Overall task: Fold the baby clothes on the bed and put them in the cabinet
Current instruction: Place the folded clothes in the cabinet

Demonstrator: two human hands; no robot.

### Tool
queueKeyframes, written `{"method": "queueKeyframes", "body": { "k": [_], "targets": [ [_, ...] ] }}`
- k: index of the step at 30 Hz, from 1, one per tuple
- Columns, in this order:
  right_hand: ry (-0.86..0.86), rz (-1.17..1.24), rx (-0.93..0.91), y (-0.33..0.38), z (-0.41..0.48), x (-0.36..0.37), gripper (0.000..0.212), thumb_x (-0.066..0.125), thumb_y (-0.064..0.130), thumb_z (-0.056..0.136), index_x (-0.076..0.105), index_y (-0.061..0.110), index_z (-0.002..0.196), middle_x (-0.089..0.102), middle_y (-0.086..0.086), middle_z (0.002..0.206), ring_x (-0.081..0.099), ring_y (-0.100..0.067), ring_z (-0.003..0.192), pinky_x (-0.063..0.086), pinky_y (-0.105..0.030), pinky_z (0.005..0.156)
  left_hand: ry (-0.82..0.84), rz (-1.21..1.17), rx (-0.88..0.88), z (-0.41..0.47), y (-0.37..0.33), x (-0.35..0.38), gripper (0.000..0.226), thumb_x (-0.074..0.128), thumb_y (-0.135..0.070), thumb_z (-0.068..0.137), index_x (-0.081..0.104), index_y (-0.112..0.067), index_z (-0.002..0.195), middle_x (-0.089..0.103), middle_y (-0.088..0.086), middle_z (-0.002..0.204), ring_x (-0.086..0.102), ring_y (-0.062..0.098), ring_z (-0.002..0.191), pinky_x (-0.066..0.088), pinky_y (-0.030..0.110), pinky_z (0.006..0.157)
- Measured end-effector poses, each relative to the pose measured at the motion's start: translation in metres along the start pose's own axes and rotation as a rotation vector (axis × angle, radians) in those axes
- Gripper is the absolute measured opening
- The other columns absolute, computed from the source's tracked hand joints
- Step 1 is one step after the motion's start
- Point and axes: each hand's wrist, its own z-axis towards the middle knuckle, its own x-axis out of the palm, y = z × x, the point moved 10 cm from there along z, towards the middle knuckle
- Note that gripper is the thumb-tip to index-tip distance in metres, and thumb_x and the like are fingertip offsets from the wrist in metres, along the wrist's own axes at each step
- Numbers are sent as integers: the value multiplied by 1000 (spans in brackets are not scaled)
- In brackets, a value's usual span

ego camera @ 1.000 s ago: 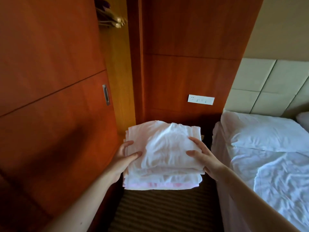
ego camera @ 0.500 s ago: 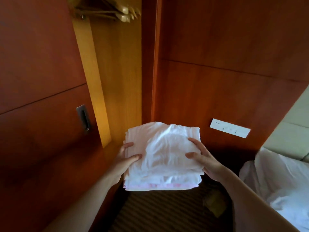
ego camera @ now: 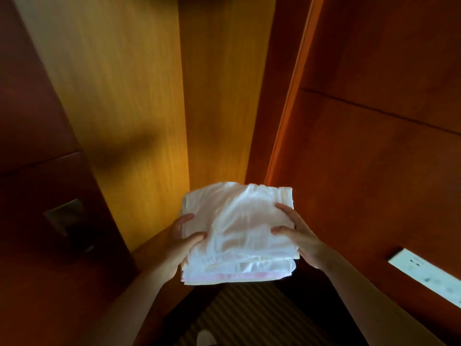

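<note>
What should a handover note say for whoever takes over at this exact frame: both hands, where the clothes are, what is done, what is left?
Left hand: grip on the left edge of the stack of folded baby clothes, thumb on top.
Right hand: grip on the stack's right edge, thumb on top.
Stack: held in the air between both hands, in front of the open cabinet, resting on nothing.
Done: clothes folded and stacked, brought up to the opening.
Left: set the stack inside and let go. No shelf shows in this view, so look for the landing spot first.
</note>
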Motion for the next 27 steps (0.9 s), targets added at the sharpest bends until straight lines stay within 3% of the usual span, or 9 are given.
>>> {"method": "queueKeyframes", "body": {
  "k": [6, 10, 14, 17, 20, 27],
  "targets": [
    [81, -25, 11, -10, 170, 1, 76, 80, 10, 69, 51, 42, 131, 52, -4, 130, 60, -26, 111, 56, -35, 81, -231, 42, -4, 119, 14, -16, 55, 73, -1, 81, 53, -28, 124, 56, -14, 107, 57, 1, 92, 46, 12, 67],
    [156, -49, 29, -30, 263, 18, 73, 79, 6, 72, 52, 40, 130, 51, 1, 129, 60, -21, 110, 56, -32, 82, -365, 35, -32, 175, 37, -36, 56, 72, 1, 81, 53, -22, 128, 50, -4, 125, 52, 7, 99, 46, 20, 75],
    [275, -94, 49, -57, 344, 49, 85, 83, 24, 52, 53, 40, 130, 53, 1, 130, 60, -19, 112, 54, -29, 80, -470, 8, -67, 218, 75, -61, 55, 73, -3, 81, 53, -28, 126, 47, -5, 123, 51, 10, 99, 45, 20, 69],
    [360, -129, 53, -89, 403, 75, 82, 81, 26, 51, 54, 45, 126, 54, 5, 129, 59, -17, 112, 55, -34, 87, -551, -51, -69, 251, 121, -83, 60, 79, -5, 76, 55, -29, 125, 51, -1, 127, 55, 13, 103, 51, 29, 79],
    [449, -145, 54, -137, 460, 102, 75, 79, 20, 59, 54, 48, 124, 57, 3, 127, 61, -20, 111, 55, -38, 90, -635, -79, -67, 290, 179, -105, 63, 83, -23, 57, 57, -42, 111, 54, 1, 129, 55, 20, 115, 51, 38, 93],
    [547, -173, 15, -290, 593, 153, 67, 73, 6, 81, 50, 38, 134, 50, 4, 131, 58, -19, 110, 55, -31, 80, -737, -134, 33, 390, 341, -156, 57, 80, 1, 73, 59, -28, 118, 54, 3, 131, 57, 17, 108, 49, 17, 70]
  ]
}}
